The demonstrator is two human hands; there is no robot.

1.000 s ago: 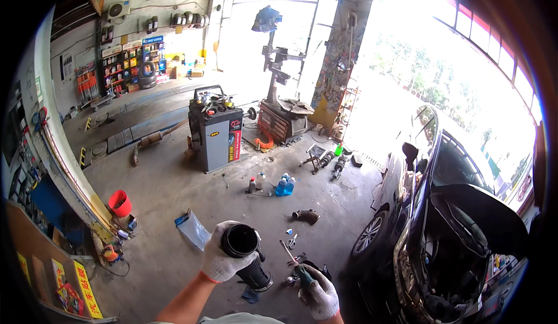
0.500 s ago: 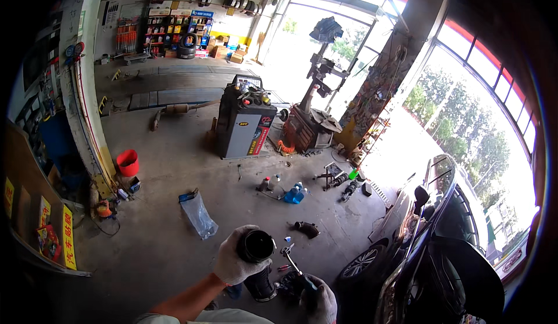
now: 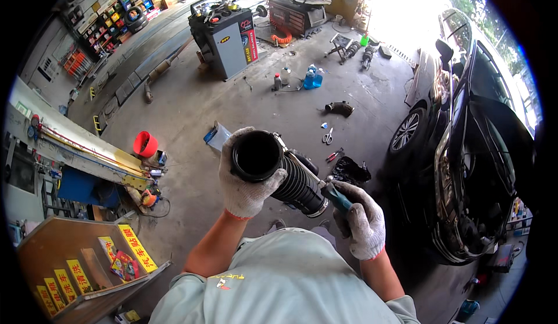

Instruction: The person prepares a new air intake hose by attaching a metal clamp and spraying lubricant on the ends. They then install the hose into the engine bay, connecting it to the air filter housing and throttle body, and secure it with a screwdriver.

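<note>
My left hand point(image 3: 247, 193), in a whitish knit glove, is wrapped round the wide mouth of a black corrugated air intake hose point(image 3: 292, 184). The hose's dark opening faces up, and its ribbed body slants down to the right with a metal clamp point(image 3: 317, 209) at the far end. My right hand point(image 3: 365, 219), also gloved, grips a screwdriver point(image 3: 336, 198) by its teal and black handle. The screwdriver's metal shaft runs along the hose toward a clamp point(image 3: 280, 142) near the mouth. Whether its tip sits in the clamp's screw, I cannot tell.
On the floor lie scissors point(image 3: 328, 136), red-handled pliers point(image 3: 335, 155), a black plastic bag point(image 3: 351, 171) and another ribbed hose point(image 3: 339, 109). At the right stands a dark car point(image 3: 459, 167) with its hood up. A red bucket point(image 3: 145, 143) and a wheel balancer point(image 3: 226, 42) stand farther off.
The view has tilted down. Both hands now show closer together, and the screwdriver has come up alongside the hose. The hose stays in my left hand, its ribbed body now plainer to see.
</note>
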